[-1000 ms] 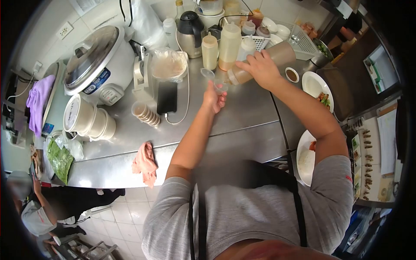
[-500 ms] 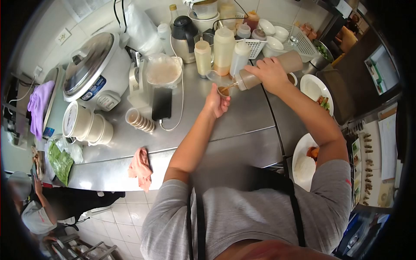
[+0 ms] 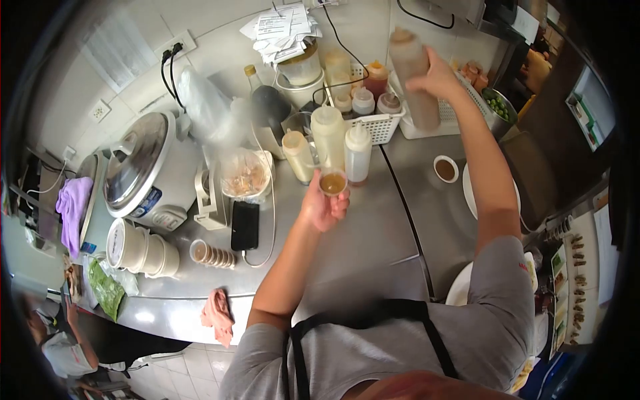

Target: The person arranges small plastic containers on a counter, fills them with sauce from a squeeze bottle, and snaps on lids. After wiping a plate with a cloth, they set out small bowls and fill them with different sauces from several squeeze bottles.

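My left hand [image 3: 323,209] is closed around a small clear sauce cup [image 3: 333,182] with brown sauce in it, held above the steel counter. My right hand [image 3: 437,78] grips a tall squeeze bottle [image 3: 420,103] of brownish sauce, upright by the white basket at the back right. Just behind the cup stand more squeeze bottles: a pale yellow one [image 3: 297,155], a taller cream one [image 3: 328,137] and a whitish one [image 3: 358,155].
A stack of small cups [image 3: 213,254] lies near a black phone [image 3: 245,227] on its cable. Left are white tubs [image 3: 141,248] and a rice cooker [image 3: 150,160]. A small sauce bowl [image 3: 445,169] sits right, beside a plate [image 3: 471,190]. A pink cloth [image 3: 218,317] hangs at the front edge.
The squeeze bottle, tipped over the cup before, is now upright and farther back right in my right hand. My left hand still holds the cup, whose sauce now shows from above.
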Motion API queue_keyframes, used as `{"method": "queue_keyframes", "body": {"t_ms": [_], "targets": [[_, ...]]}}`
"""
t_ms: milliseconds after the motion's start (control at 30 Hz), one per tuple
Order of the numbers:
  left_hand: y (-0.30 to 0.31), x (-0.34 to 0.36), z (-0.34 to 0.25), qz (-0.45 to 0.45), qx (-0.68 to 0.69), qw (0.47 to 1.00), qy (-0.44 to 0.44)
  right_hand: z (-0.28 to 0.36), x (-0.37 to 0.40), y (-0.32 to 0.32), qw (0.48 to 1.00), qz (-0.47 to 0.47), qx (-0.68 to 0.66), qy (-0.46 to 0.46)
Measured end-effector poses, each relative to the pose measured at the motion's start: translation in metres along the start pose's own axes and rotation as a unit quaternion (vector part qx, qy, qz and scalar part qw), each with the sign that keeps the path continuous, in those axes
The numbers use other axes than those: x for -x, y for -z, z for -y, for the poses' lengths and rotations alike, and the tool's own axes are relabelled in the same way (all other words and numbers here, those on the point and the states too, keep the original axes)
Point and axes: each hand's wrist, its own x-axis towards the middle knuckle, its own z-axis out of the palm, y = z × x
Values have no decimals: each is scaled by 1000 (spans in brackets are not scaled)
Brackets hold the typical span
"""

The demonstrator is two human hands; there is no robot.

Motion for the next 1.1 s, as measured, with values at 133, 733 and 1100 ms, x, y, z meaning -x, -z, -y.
{"method": "queue_keyframes", "body": {"t_ms": [133, 733, 1100], "targets": [[13, 2, 6, -45, 16, 998, -32, -17, -71, -40, 963, -263, 60, 21], [5, 33, 13, 34, 33, 999, 18, 60, 83, -88, 879, 328, -343, -52], [19, 75, 52, -29, 0, 998, 60, 117, 213, -131, 828, 312, -447, -130]]}}
